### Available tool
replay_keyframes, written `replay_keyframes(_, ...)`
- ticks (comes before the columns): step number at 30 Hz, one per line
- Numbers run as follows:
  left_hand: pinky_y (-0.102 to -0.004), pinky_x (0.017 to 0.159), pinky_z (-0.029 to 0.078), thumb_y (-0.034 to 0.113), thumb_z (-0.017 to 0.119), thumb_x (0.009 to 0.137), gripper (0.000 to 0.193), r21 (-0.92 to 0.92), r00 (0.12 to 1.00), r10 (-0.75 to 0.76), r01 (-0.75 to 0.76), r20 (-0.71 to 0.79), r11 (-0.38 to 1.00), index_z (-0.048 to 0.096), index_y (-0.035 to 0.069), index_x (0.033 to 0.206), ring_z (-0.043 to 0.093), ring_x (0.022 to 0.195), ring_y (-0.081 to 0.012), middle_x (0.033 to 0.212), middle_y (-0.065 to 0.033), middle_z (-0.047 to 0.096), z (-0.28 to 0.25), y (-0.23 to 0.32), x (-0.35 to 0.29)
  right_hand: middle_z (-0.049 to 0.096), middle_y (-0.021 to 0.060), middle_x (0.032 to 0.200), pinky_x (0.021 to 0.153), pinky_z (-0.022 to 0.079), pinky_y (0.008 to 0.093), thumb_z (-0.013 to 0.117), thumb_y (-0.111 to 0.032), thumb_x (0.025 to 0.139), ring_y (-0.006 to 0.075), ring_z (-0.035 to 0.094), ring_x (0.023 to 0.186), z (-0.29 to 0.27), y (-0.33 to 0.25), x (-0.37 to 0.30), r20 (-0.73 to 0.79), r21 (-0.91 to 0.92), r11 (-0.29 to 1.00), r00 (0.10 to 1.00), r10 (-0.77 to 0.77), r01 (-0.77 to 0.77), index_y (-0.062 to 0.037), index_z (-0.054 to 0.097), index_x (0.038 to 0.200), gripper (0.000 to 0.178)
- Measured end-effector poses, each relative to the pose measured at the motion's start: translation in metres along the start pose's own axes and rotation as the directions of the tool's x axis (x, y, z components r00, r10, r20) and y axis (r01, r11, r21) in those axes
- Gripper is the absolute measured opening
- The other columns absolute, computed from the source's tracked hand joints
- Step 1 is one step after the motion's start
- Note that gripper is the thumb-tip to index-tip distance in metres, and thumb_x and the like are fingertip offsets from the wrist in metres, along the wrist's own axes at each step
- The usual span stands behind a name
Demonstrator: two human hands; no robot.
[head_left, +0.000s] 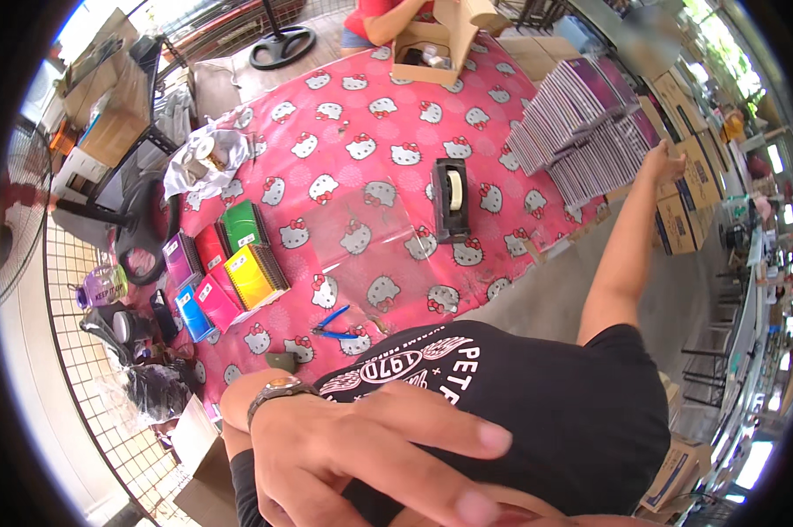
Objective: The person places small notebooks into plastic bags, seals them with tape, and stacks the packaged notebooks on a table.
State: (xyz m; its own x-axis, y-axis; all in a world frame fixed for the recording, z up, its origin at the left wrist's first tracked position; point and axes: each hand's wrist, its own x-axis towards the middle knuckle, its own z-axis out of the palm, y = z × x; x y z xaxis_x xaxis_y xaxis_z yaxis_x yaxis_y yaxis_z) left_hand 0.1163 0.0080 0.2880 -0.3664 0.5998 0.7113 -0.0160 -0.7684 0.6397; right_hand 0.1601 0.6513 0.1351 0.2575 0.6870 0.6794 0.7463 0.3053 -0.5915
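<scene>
1. On the table point(344, 186): pink printed cloth over the top.
2. Brown cartons point(697, 180) piled past the right edge; contents hidden.
3. Purple-edged books point(565, 132) in tall stacks, table's right side.
4. Open cardboard box point(425, 73), far edge: small white and grey items inside.
5. Black tape dispenser point(442, 230): holds one pale tape roll point(454, 189).
6. Left hand point(339, 443), near camera: fingers spread, released.
7. Right hand point(665, 163), beside stacks and cartons: too small to tell whether fingers grip.

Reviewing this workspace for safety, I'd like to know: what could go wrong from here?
The tall booklet stacks might topple if the right hand, reaching out beside them, bumps one. The blue-handled tool lies near the person's shirt, so leaning in could brush it.
</scene>
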Motion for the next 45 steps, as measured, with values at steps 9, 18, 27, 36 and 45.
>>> replay_keyframes(9, -0.0518, 0.094, 0.037, 0.025, 0.068, 0.075, 0.025, 0.474, 0.977, -0.15, 0.061, 0.153, 0.879, 0.066, 0.005, 0.089, 0.042, 0.117, -0.0454, 0.121, -0.0229, 0.053, -0.075, 0.067, -0.072, 0.049, 0.0177, 0.123, 0.104, 0.029, 0.0484, 0.065, -0.012, 0.076, 0.0356, 0.041, 0.121, -0.117, -0.136, -0.355, 0.367, 0.813, 0.531, 0.496, -0.787, 0.241, -0.0062, 0.056, 0.113, 0.038)
replay_keyframes(18, -0.0345, 0.092, 0.04, 0.018, 0.054, 0.087, 0.027, 0.334, 0.478, -0.072, 0.705, -0.875, 0.626, 0.06, 0.0, 0.106, 0.052, 0.113, -0.0203, 0.119, -0.0133, 0.057, -0.204, 0.13, -0.223, 0.066, 0.0121, 0.098, 0.08, 0.05, 0.0353, 0.063, -0.016, 0.082, 0.0241, 0.064, 0.088, -0.193, -0.296, -0.541, 0.488, 0.781, 0.545, -0.247, -0.837, -0.306, -0.0042, 0.065, 0.101, 0.022)
replay_keyframes(27, -0.0215, 0.06, 0.041, 0.017, 0.06, 0.087, 0.021, 0.023, -0.042, 0.142, 0.904, -0.989, 0.426, 0.064, 0.001, 0.101, 0.05, 0.07, -0.0061, 0.081, 0.0011, 0.059, -0.409, 0.126, -0.408, 0.067, 0.0179, 0.087, 0.068, 0.054, 0.0349, 0.064, -0.032, 0.084, 0.0207, 0.067, 0.083, -0.205, -0.397, -0.789, 0.752, 0.313, 0.949, -0.618, -0.229, 0.03, 0.0031, 0.063, 0.097, 0.037)
replay_keyframes(36, -0.033, 0.082, 0.049, 0.017, 0.069, 0.076, 0.047, 0.027, 0.01, 0.133, 0.991, -0.991, 0.13, 0.056, 0.002, 0.119, 0.062, 0.098, -0.0247, 0.108, -0.0166, 0.064, -0.481, 0.069, -0.442, 0.06, 0.0228, 0.105, 0.082, 0.051, 0.0426, 0.076, -0.029, 0.072, 0.0367, 0.061, 0.098, -0.22, -0.384, -0.824, 0.822, 0.527, 0.821, -0.378, -0.426, 0.22, 0.0008, 0.052, 0.11, 0.054)
replay_keyframes(45, -0.0305, 0.078, 0.049, 0.006, 0.07, 0.072, 0.047, -0.013, -0.04, 0.104, 0.968, -0.994, 0.249, 0.057, 0.002, 0.116, 0.061, 0.091, -0.0193, 0.106, -0.0133, 0.064, -0.487, 0.07, -0.433, 0.064, 0.0165, 0.091, 0.078, 0.05, 0.0416, 0.076, -0.022, 0.069, 0.0328, 0.063, 0.09, -0.206, -0.386, -0.825, 0.776, 0.596, 0.796, -0.329, -0.537, 0.106, -0.0011, 0.054, 0.102, 0.045)
